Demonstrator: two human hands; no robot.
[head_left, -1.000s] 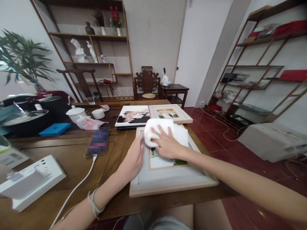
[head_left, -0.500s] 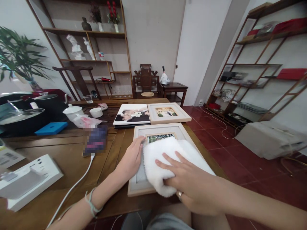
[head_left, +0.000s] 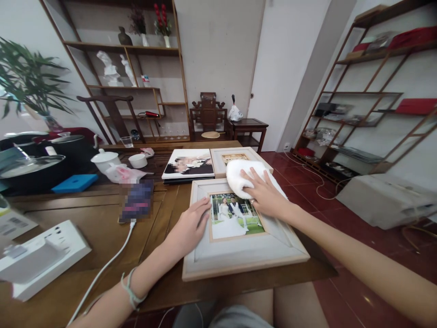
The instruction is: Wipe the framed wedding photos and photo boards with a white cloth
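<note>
Red-tiled floor, wooden shelving along back wall, then wooden table across foreground. Picture frame, pale wood, flat and face up near table's front edge; second frame just beyond, partly hidden. Off to left, white power strip with adapter plugged in; behind it, white package with barcode label, print too small to read. White cloth folded over picture frame's far right corner; can't tell if touching second frame. Right hand holding white cloth, palm down, fingers fanned forward, forearm slanting in from lower right. Left hand laid along picture frame's left edge, fingers straight, unclenched. Pale green bracelet on left wrist.
</note>
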